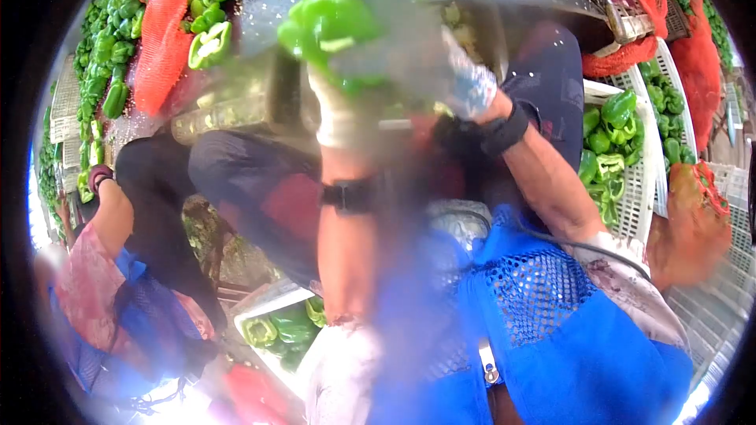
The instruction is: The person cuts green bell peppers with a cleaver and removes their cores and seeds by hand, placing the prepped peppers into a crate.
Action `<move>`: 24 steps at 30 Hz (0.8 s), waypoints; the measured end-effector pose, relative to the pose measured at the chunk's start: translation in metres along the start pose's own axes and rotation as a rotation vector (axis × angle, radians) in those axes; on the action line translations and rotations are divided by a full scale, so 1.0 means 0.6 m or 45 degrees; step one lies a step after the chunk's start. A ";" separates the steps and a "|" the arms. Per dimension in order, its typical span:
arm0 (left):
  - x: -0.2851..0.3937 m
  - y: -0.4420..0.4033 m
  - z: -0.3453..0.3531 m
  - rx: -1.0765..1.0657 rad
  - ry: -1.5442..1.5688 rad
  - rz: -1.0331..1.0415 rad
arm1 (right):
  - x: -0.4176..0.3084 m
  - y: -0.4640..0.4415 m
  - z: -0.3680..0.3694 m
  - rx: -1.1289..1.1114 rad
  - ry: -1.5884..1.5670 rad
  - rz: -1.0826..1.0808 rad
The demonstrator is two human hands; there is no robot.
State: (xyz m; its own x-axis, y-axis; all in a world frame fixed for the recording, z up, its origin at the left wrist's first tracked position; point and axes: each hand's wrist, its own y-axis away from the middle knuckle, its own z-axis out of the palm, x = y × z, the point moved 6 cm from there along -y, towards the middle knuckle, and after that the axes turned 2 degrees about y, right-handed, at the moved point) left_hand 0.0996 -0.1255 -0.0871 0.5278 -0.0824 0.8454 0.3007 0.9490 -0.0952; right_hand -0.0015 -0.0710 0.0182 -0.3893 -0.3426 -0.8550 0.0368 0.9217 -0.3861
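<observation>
A green bell pepper (pixel 327 24) is in my left hand (pixel 337 114), which wears a pale glove. The pepper covers most of the fingers of that hand. To its right is my right hand (pixel 472 88), in a white and blue patterned glove. A grey smear on the view hides its fingertips and whatever may be in them. Beyond both hands, a dark work surface (pixel 264 20) bears cut pepper halves (pixel 211 45) and scattered pale seeds.
Red mesh sacks (pixel 164 51) and a heap of whole peppers (pixel 102 71) are at the left. A white crate (pixel 647 181) of peppers stands at my right; another crate (pixel 264 354) is low at left. A co-worker (pixel 94 275) sits close on my left.
</observation>
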 end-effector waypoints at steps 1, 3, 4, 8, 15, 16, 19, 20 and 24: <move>0.007 -0.011 -0.002 -0.089 -0.653 0.193 | -0.008 -0.002 -0.010 -0.018 -0.076 0.072; 0.024 -0.025 0.012 -0.142 -1.233 0.422 | -0.041 -0.013 -0.044 0.171 -0.099 0.001; 0.074 -0.003 0.066 0.266 -0.149 -0.040 | -0.022 -0.018 -0.043 0.204 -0.202 -0.057; 0.021 -0.040 -0.002 0.140 0.226 -0.118 | 0.089 -0.032 0.031 0.086 -0.588 -0.206; 0.066 -0.006 0.013 0.082 -0.242 0.163 | 0.075 -0.005 -0.042 0.093 -0.122 0.019; 0.072 -0.001 0.035 0.026 -0.612 0.361 | 0.078 0.001 -0.043 0.105 -0.055 0.044; 0.073 -0.023 0.038 -0.015 -1.319 0.618 | 0.073 0.016 -0.075 0.194 0.128 0.140; 0.070 -0.038 0.031 -0.009 -1.476 0.651 | 0.071 0.024 -0.100 0.239 0.208 0.187; 0.147 -0.169 -0.100 0.418 -0.651 0.154 | 0.058 0.076 -0.250 0.391 0.805 0.259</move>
State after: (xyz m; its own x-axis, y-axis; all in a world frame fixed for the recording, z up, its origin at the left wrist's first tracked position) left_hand 0.1635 -0.2471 -0.0344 0.0707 0.1108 0.9913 -0.0401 0.9933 -0.1081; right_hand -0.1516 -0.0136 0.0229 -0.8010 0.0860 -0.5924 0.3850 0.8318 -0.3998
